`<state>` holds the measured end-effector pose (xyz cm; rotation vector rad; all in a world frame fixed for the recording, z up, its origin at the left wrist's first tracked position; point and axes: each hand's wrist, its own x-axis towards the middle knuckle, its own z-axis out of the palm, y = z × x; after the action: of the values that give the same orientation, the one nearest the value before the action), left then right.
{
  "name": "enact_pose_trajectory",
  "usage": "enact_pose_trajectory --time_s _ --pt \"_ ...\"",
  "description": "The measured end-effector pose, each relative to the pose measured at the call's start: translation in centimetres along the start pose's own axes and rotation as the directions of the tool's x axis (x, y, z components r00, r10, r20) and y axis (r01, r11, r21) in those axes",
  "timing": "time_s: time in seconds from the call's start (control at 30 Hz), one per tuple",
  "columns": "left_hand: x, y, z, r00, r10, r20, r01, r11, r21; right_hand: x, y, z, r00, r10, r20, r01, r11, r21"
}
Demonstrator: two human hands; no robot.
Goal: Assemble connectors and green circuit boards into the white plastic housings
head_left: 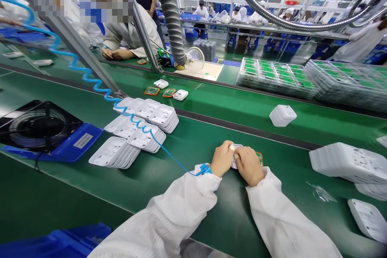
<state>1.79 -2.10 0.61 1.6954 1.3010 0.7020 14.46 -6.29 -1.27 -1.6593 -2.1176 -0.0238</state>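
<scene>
Both my hands meet over a small white plastic housing [234, 163] on the green work surface. My left hand [223, 159] grips its left side with curled fingers, and a blue wrist strap [203, 169] circles that wrist. From the right, my right hand [249, 165] closes on the same housing, its thumb pressed toward the middle. Most of the housing is hidden by my fingers. Just beyond my right hand, an orange-edged green circuit board [260, 157] shows in part; whether my fingers touch it I cannot tell.
Stacked white housings stand at left [115, 153] and right [353, 163]. A blue coiled cord [99, 84] crosses from upper left to my wrist. A black fan [42, 125] sits at left. Boards and covers lie on the conveyor [211, 100], with clear trays of boards [272, 74] behind.
</scene>
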Motion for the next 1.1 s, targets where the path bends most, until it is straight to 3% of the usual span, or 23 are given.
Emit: enact_pose_trajectory --time_s 0.23,0.37,0.5,0.73,0.9,1.1 --pt "-0.1 -0.1 0.3 1.0 -0.007 0.005 0.007 0.998 0.07 0.1 -0.1 0.4 0.999 -0.028 -0.037 0.028 0.999 -0.024" --pt "0.5 -0.4 -0.3 0.999 0.04 -0.011 -0.04 0.998 0.048 -0.5 0.3 0.0 0.998 -0.012 -0.056 0.014 0.999 0.034" --pt "0.9 -0.5 -1.0 0.997 0.071 -0.04 -0.068 0.995 0.07 -1.3 0.9 0.0 0.995 -0.034 -0.096 0.031 0.999 -0.033" --pt "0.9 0.0 -1.7 0.988 0.117 0.1 -0.131 0.98 0.152 -1.4 1.1 0.5 0.997 -0.032 -0.077 0.024 0.995 -0.094" --pt "1.1 -0.1 -2.0 0.98 0.148 0.133 -0.166 0.977 0.134 -1.5 0.6 0.0 0.997 0.034 -0.068 -0.045 0.983 -0.179" --pt "1.2 -0.6 -1.7 0.99 0.115 0.077 -0.124 0.984 0.131 -1.6 0.2 0.4 0.99 -0.083 -0.115 0.046 0.957 -0.287"
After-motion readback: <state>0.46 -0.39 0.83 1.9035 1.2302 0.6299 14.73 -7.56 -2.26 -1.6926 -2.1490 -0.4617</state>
